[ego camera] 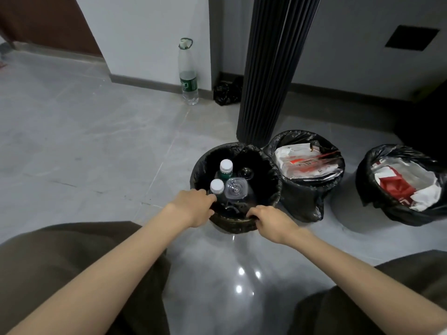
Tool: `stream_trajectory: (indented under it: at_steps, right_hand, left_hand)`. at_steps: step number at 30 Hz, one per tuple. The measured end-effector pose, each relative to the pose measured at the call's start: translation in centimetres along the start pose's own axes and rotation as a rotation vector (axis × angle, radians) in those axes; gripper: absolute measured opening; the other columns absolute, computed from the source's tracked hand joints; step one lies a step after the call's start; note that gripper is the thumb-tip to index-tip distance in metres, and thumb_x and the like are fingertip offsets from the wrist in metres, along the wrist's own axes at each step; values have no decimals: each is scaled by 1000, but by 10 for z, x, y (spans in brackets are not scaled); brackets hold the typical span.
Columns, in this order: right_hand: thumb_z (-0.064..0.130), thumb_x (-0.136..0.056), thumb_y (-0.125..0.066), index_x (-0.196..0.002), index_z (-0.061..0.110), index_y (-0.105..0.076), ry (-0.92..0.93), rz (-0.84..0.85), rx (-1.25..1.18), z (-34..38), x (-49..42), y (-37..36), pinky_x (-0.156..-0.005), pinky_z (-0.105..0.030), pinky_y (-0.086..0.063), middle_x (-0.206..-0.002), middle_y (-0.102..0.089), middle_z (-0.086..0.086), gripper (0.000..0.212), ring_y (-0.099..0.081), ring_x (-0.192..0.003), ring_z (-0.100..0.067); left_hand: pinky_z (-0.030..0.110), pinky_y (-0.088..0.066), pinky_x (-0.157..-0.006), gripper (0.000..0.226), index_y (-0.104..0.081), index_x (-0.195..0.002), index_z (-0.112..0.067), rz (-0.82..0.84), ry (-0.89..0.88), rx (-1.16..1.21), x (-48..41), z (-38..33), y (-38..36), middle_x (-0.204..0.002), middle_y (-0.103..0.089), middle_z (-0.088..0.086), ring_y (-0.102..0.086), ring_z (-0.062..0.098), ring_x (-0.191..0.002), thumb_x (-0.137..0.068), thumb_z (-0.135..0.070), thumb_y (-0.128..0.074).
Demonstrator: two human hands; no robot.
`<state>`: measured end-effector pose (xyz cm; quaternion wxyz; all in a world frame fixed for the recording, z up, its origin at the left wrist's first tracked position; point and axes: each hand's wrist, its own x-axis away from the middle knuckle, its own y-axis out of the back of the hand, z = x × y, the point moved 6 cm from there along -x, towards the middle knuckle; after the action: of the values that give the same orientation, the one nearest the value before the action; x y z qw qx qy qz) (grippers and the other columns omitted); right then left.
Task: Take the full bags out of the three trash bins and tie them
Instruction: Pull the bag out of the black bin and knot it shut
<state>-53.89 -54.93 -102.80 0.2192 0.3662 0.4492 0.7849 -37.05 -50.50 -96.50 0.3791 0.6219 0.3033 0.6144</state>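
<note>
The left hand [193, 206] and right hand [271, 222] are both curled over the near rim of the bin [232, 227], pinching the black bag [242, 151]. Loose bottles [226, 165] sit just past the left hand, so a lopsided yank could probably spill them or rip the plastic.

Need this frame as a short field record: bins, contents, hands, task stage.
left bin: black liner over rim; capped plastic bottles inside
middle bin: black bag, white and red packaging
right bin: black bag, white and red packaging
left hand: grips liner at near rim
right hand: grips liner at near rim
stage: no bag lifted out or tied yet
background: standing bottle by wall, dark column
</note>
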Motion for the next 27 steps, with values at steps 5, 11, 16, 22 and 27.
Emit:
stream_trajectory:
  at_steps: [5,11,16,22,27]
  right_hand:
    - [1,-77,-44,-107,26,-63,-81,-71,-130,-20,35,-14,-80,-31,-50,-105,-68,6,43,-62,-98,-17]
    - [-3,-80,-50,-94,15,-52,-428,-713,-577,-78,73,1,-73,-30,-42,-86,-55,-4,23,-51,-76,-17]
    - [25,-99,-42,-124,17,-44,-846,-173,-1449,-83,68,-68,-86,-45,-50,-119,-49,-7,26,-53,-102,-29]
    - [11,-99,-42,-103,9,-54,-858,-100,-1860,-43,60,-96,-64,-33,-53,-92,-60,-9,13,-60,-81,-20]
    - [8,-95,-45,-97,5,-52,-920,-517,-1633,-66,69,-79,-78,-41,-55,-95,-61,-16,7,-60,-88,-27]
  left_hand:
    - [48,-22,-110,75,6,-148,-35,-15,17,-83,-10,-10,-56,-159,1,2,-3,32,-146,-94,-47,-44]
    - [48,-12,-115,83,37,-130,-29,-82,47,-39,-3,-36,-97,-158,-9,-2,0,29,-147,-96,-45,-37]
    - [46,-14,-116,80,32,-135,-28,-191,63,69,1,-41,-100,-157,-15,2,0,28,-147,-96,-42,-37]
    - [47,-12,-116,80,30,-138,-26,-223,36,113,1,-37,-104,-157,-14,2,1,25,-147,-97,-42,-37]
    - [50,-10,-117,78,19,-147,-25,-222,53,172,4,-31,-101,-159,3,2,10,27,-146,-96,-46,-36]
